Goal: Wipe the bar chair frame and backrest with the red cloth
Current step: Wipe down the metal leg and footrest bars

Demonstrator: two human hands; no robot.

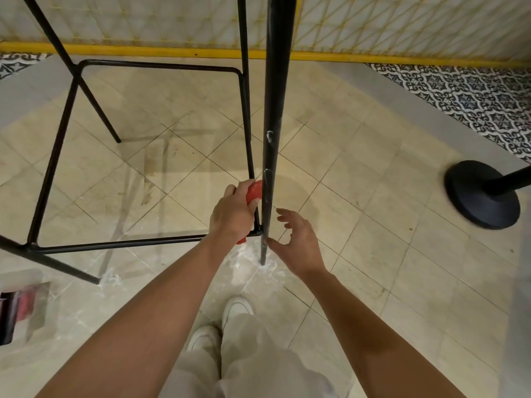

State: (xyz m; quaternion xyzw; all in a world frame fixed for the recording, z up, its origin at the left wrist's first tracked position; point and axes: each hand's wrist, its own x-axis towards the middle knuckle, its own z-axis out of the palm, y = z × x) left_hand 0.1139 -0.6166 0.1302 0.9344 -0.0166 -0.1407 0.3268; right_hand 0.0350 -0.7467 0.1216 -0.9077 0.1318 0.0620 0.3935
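The black metal bar chair frame [161, 66] stands on the tiled floor, seen from above through its legs and footrest ring. Its near leg [274, 110] runs down the middle of the view and carries white scuff marks. My left hand [234, 212] grips the bunched red cloth [254, 192] and holds it against the lower part of that leg, just above the footrest joint. My right hand [297, 242] hovers on the leg's right side with fingers spread; the thumb tip is at or near the leg. The backrest is out of view.
A black round stanchion base [478, 196] stands at the right. A yellow rail [143, 51] with a yellow lattice panel runs along the back. A dark floor opening [20, 311] with something red in it lies at the left. My shoes [221, 326] are below the hands.
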